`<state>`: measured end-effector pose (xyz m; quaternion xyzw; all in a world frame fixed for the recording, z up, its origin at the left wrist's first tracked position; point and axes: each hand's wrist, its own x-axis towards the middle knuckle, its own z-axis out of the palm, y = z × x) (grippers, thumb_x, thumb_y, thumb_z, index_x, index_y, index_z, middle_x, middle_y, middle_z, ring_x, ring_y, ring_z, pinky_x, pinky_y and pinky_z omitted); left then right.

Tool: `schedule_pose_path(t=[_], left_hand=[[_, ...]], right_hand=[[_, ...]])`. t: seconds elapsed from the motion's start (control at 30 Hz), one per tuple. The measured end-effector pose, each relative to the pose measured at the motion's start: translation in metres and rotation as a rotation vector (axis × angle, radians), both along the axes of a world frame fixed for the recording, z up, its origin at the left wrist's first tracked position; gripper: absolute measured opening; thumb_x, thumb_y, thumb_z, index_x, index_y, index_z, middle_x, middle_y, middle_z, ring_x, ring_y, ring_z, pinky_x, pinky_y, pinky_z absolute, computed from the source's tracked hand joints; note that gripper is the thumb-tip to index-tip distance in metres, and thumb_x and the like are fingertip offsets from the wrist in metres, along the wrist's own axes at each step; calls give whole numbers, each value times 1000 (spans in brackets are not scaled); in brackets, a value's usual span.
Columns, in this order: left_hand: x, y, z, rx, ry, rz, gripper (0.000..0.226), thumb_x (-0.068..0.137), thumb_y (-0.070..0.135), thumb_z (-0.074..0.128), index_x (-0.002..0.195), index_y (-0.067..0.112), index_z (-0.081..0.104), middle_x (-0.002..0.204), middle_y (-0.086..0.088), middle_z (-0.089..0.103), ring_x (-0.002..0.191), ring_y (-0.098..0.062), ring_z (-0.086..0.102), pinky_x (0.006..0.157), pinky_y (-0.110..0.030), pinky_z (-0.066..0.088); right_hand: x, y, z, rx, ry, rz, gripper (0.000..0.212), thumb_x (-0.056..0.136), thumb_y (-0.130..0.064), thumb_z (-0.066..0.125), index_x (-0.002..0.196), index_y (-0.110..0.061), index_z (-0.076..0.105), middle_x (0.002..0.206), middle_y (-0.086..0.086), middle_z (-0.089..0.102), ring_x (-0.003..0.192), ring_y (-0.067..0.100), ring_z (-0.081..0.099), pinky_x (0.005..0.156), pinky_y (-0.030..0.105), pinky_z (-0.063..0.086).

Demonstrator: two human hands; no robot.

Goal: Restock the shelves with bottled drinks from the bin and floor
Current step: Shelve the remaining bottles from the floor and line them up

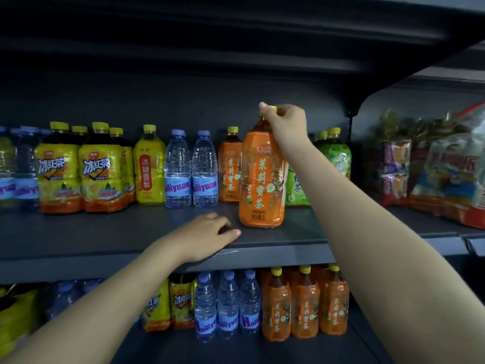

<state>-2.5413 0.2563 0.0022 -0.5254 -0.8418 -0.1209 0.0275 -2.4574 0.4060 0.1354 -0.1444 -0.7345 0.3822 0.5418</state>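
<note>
Gripping orange tea bottle [262, 179] cap, right hand [287, 122] hiding it, left hand [210, 232] on shelf [105, 232]

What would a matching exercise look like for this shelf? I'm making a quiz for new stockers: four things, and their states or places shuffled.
Things:
1. right hand
2. left hand
3. orange tea bottle
4. water bottles

States:
A. flat on the shelf edge, empty
B. standing at the shelf front, held by its cap
C. pinching a yellow cap
D. standing between yellow and orange bottles

Pairs: 1-C, 2-A, 3-B, 4-D
</note>
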Motion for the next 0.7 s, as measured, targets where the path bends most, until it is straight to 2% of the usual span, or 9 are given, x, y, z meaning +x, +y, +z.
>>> schedule_pose_path(t=[0.1, 0.2, 0.33, 0.47, 0.6, 0.7], left_hand=[[0, 0, 0, -3, -14, 4, 53, 94, 54, 31, 135, 22, 43, 143, 1, 38, 130, -14, 37, 104, -28, 32], [0, 1, 0, -9, -18, 11, 53, 94, 54, 31, 135, 23, 42, 143, 2, 37, 130, -14, 36, 105, -28, 32], [-1, 0, 0, -11, -24, 15, 54, 94, 55, 32, 136, 23, 42, 144, 1, 37, 132, -15, 35, 108, -29, 30], [-1, 0, 0, -16, -35, 18, 54, 93, 55, 32, 136, 23, 41, 144, 2, 37, 132, -14, 34, 108, -29, 29], [-1, -2, 1, -19, -46, 14, 55, 93, 55, 33, 137, 23, 41, 144, 2, 37, 132, -14, 34, 108, -29, 28], [0, -2, 2, -14, -60, 12, 54, 93, 55, 34, 136, 23, 41, 143, 2, 38, 131, -14, 35, 106, -27, 29]], right_hand=[[-15, 4, -7, 24, -28, -3, 42, 90, -41, 57, 110, -5, 61, 88, 0, 58, 87, 16, 59, 89, 39, 52], [-21, 7, -8, 35, -48, 18, 46, 89, -42, 59, 115, -4, 59, 92, 1, 60, 92, 18, 62, 90, 39, 52], [-22, 18, -23, -3, -38, 92, 56, 84, -44, 65, 128, -10, 53, 118, 5, 63, 104, 18, 62, 93, 38, 52], [-18, 21, -39, -65, -56, 202, 62, 82, -47, 65, 133, -17, 46, 118, 2, 60, 103, 18, 62, 91, 39, 53], [-12, 20, -46, -40, -116, 224, 64, 84, -44, 64, 139, -24, 36, 116, -3, 50, 104, 15, 57, 85, 31, 53], [-6, 22, -50, 1, -155, 236, 70, 82, -41, 67, 141, -26, 32, 117, -4, 48, 105, 15, 55, 85, 31, 53]])
